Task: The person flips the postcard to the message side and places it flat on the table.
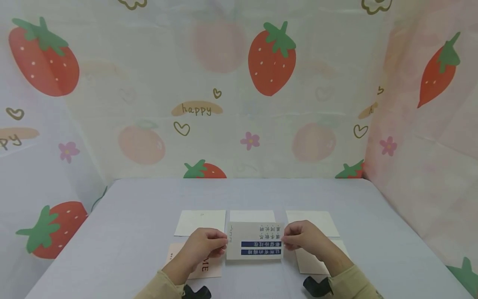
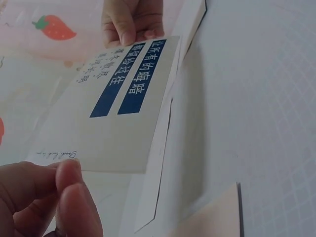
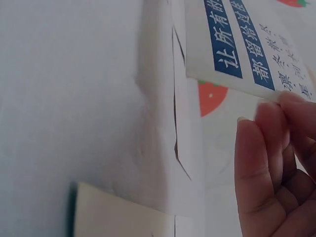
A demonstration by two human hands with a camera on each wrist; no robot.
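A white card [image 1: 254, 241] printed with dark Chinese characters and two blue bars is held up between my two hands. My left hand [image 1: 205, 245] pinches its left edge between thumb and fingers; in the left wrist view, small cursive writing runs beside the fingertips [image 2: 69, 168]. The right edge is pinched by my right hand [image 1: 304, 238], near the ends of the blue bars. In the right wrist view the card [image 3: 232, 44] stands above the tabletop. Below my left hand lies a cream card [image 1: 209, 268] with red letters, partly covered; a plain card [image 1: 310, 262] lies under my right hand.
Three pale cards lie in a row farther back: one at left [image 1: 200, 223], one in the middle [image 1: 252, 215] behind the held card, and one at right [image 1: 313, 222]. A white cloth covers the table [image 1: 142, 199]. Strawberry-print sheets [image 1: 231, 95] enclose the back and sides.
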